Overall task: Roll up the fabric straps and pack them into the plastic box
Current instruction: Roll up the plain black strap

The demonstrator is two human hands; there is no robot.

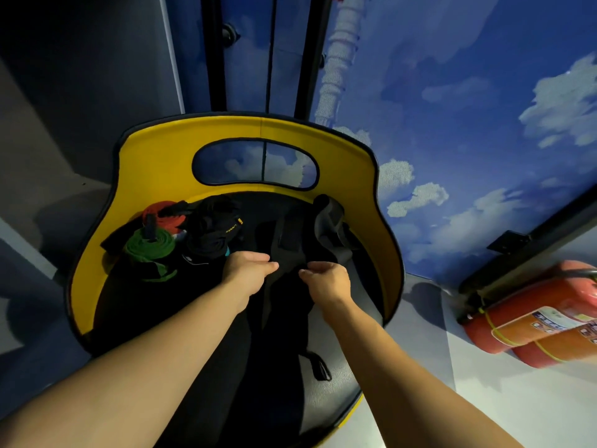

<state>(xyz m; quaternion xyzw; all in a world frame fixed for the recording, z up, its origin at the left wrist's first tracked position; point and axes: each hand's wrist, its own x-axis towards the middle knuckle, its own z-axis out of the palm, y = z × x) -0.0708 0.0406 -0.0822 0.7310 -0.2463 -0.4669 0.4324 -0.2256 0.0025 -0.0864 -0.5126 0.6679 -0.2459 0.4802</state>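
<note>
a dark strap (pixel 284 253) is pinched between the left hand (pixel 250 270) and the right hand (pixel 326 281), each grip narrow, over a yellow-backed chair (pixel 155 163). rolled green (pixel 150 248) and red (pixel 163 216) straps are seen on the seat at left; fire extinguishers (pixel 533 318) lie on the floor at right.

Chair back (pixel 155 163): yellow, dark-edged. Seat (pixel 206 324): black. Rolled straps: one green (pixel 149 248), one red (pixel 164 215). Central strap (pixel 284 240): apparently black or dark grey. Wall (pixel 452 124): blue with white clouds. Extinguishers (pixel 533 315): orange-red.
</note>
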